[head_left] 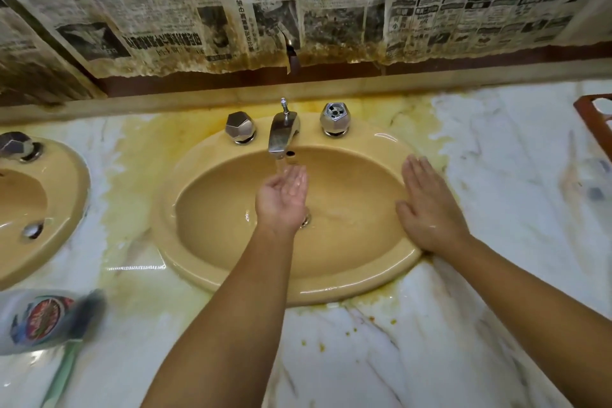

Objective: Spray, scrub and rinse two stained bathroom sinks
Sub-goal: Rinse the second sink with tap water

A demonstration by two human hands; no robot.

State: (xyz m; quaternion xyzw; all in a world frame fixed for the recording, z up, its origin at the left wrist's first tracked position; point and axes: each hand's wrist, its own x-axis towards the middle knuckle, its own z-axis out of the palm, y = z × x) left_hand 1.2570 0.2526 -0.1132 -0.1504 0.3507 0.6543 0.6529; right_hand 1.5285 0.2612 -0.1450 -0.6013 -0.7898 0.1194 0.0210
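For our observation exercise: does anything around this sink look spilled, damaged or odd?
Yes. Yellow stains spread over the marble counter around the sink. The newspaper on the wall is torn and browned along its lower edge.

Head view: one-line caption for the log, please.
Left hand cups running water under the faucet while the right hand lies flat on the rim of the tan sink.
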